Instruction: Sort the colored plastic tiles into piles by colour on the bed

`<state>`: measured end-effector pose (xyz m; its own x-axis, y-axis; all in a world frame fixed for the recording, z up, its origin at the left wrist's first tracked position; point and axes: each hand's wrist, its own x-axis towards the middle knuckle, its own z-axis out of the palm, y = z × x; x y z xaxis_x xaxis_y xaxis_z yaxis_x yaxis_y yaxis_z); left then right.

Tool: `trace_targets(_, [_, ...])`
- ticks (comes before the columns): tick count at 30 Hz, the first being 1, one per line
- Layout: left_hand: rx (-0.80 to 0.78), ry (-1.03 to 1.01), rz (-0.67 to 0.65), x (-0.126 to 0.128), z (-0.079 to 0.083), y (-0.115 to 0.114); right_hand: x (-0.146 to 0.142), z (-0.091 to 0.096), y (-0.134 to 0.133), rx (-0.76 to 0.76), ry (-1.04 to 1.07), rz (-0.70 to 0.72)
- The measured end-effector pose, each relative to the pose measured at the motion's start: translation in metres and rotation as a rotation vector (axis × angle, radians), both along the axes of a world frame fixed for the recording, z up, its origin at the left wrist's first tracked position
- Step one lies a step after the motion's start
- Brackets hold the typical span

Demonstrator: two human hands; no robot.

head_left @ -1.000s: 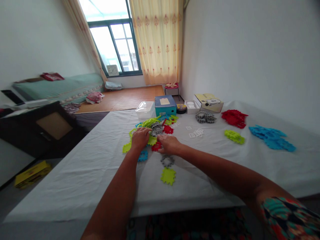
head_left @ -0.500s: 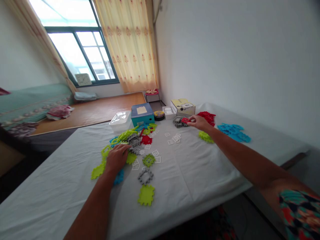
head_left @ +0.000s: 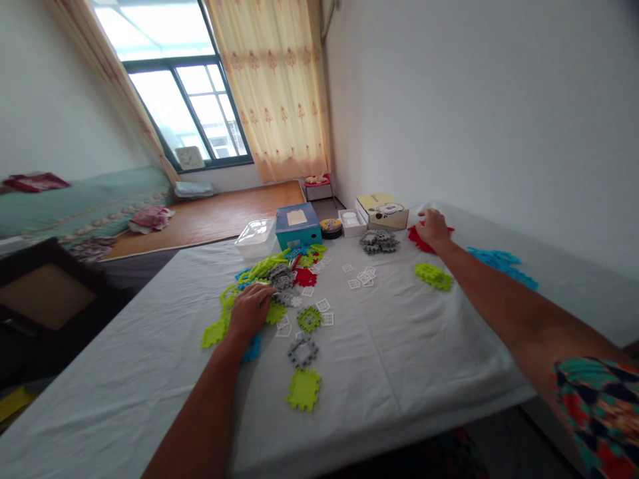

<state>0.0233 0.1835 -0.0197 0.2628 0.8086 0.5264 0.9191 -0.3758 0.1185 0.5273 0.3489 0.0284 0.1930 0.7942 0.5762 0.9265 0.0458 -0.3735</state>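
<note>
My left hand (head_left: 252, 307) rests at the near edge of a mixed pile of plastic interlocking building panels, its fingers lying over the grey panels (head_left: 282, 276); no held piece shows. Over a heap of red panels (head_left: 418, 241) at the far right is my right hand (head_left: 433, 229), fingers apart and nothing visibly gripped. Lime panels (head_left: 433, 276) and blue panels (head_left: 504, 266) lie in separate heaps close by. A stack of grey panels (head_left: 378, 241) sits left of the red heap. Between my arms are a lime panel (head_left: 304, 389), a grey frame (head_left: 302, 350) and a lime window frame (head_left: 309, 319).
Small white lattice pieces (head_left: 367, 276) are scattered mid-table. Along the back stand a clear plastic tub (head_left: 255, 238), a blue box (head_left: 298, 227), a round black tin (head_left: 331, 229), a small white box (head_left: 353, 224) and a yellow-and-white box (head_left: 382, 211). A wall borders the right side.
My right hand has moved right from the grey stack to the red heap; the red panel it held is no longer separately visible. My left hand stays at the mixed pile. The view has shifted slightly.
</note>
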Motion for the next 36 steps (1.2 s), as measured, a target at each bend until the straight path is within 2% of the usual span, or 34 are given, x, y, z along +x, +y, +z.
trace_targets(2, [-0.018,0.013,0.005,0.004,0.002,-0.001,-0.038,-0.004,0.0,-0.044,-0.033,0.161])
trace_targets(7, [-0.085,0.031,0.057,0.009,0.006,-0.008,-0.163,-0.026,-0.03,-0.171,-0.155,0.827])
trace_targets(9, [-0.095,0.031,0.077,0.009,0.007,-0.011,-0.207,-0.035,-0.043,-0.185,-0.208,0.978])
trace_targets(11, [-0.096,0.033,0.089,0.009,0.007,-0.013,-0.241,-0.04,-0.051,-0.227,-0.267,1.01])
trace_targets(15, [-0.096,0.034,0.101,0.01,0.007,-0.014,-0.273,-0.044,-0.052,-0.33,-0.395,0.859])
trace_targets(18, [-0.111,0.027,0.105,0.01,0.008,-0.015,-0.273,-0.042,-0.055,-0.359,-0.43,0.824])
trace_targets(21, [-0.125,0.019,0.117,0.012,0.01,-0.015,-0.259,-0.036,-0.062,-0.407,-0.416,0.917])
trace_targets(24, [-0.137,0.023,0.123,0.014,0.012,-0.016,-0.24,-0.028,-0.067,-0.374,-0.314,0.973])
trace_targets(28, [-0.127,0.026,0.108,0.014,0.012,-0.016,-0.211,-0.024,-0.067,-0.266,-0.053,0.873])
trace_targets(31, [-0.106,0.027,0.084,0.01,0.008,-0.013,-0.182,-0.028,-0.063,-0.269,0.083,0.831])
trace_targets(34, [-0.089,0.034,0.072,0.005,0.005,-0.01,-0.144,-0.031,-0.054,-0.317,0.176,0.775])
trace_targets(36, [-0.083,0.043,0.06,0.003,0.004,-0.008,-0.11,-0.03,-0.043,-0.31,0.307,0.662])
